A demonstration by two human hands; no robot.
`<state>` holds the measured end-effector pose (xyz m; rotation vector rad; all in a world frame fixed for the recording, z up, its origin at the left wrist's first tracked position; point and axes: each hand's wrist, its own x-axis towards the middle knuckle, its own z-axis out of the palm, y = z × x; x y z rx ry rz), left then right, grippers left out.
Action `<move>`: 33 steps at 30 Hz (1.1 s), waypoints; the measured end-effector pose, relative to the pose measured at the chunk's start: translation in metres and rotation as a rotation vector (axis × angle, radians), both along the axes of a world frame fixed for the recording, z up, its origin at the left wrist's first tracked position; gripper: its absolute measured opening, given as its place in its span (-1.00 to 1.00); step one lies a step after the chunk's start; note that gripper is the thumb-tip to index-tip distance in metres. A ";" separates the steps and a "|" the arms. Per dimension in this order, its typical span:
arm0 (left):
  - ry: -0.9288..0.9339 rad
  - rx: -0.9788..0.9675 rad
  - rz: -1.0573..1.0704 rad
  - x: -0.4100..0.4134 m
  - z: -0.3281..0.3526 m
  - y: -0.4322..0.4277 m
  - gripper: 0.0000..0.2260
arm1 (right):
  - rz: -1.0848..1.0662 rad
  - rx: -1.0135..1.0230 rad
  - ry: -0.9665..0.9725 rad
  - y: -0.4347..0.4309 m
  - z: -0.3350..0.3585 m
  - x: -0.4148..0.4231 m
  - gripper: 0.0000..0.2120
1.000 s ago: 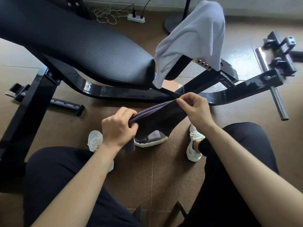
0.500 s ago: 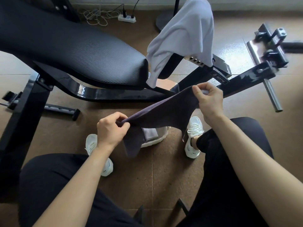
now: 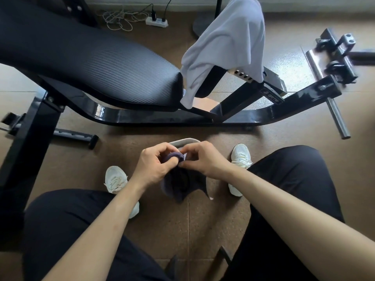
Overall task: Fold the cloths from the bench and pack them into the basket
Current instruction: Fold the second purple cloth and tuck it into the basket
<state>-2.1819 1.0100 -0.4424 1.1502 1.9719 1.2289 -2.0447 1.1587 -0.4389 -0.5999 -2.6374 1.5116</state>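
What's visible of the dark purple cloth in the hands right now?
The dark purple cloth looks like soft, towel-like fabric. It is bunched and hangs in loose folds below the hands. The left hand grips a rolled edge at the top; the right hand pinches it beside that. Its lower corners dangle free. The pale-rimmed basket shows just behind it.

- One piece of lettering (image 3: 274, 97) shows: a short word in white capitals, printed on the black square post (image 3: 241, 99) of the bench (image 3: 121, 74) frame, near the post's upper end.
- A small white logo mark (image 3: 264, 92) stands just beside the word, on the same face of the post.
- From the head camera the word runs upside down and slanted along the post. Its letters are too small and blurred to spell out with certainty.
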 end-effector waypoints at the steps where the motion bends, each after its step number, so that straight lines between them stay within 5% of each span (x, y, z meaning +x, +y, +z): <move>1: -0.003 0.013 -0.001 0.000 0.000 -0.001 -0.90 | -0.002 -0.023 -0.012 0.000 -0.001 -0.001 -0.86; 10: 0.450 -0.079 -0.074 -0.015 0.000 -0.007 -0.74 | -0.021 -0.172 -0.045 0.027 0.011 0.009 -0.99; 18: 0.600 -0.110 0.045 -0.024 -0.003 -0.009 -0.82 | -0.392 -0.413 0.132 0.058 0.017 0.026 -0.94; 29: 0.370 -0.052 0.151 -0.030 -0.004 -0.012 -0.81 | -0.920 -0.354 0.157 0.086 0.008 0.035 -0.90; 31: 0.323 -0.029 0.162 -0.028 -0.004 -0.011 -0.79 | -0.914 -0.229 0.095 0.087 0.003 0.034 -0.96; 33: 0.286 -0.006 0.153 -0.024 -0.004 -0.009 -0.80 | -0.767 -0.140 0.054 0.078 0.005 0.033 -0.79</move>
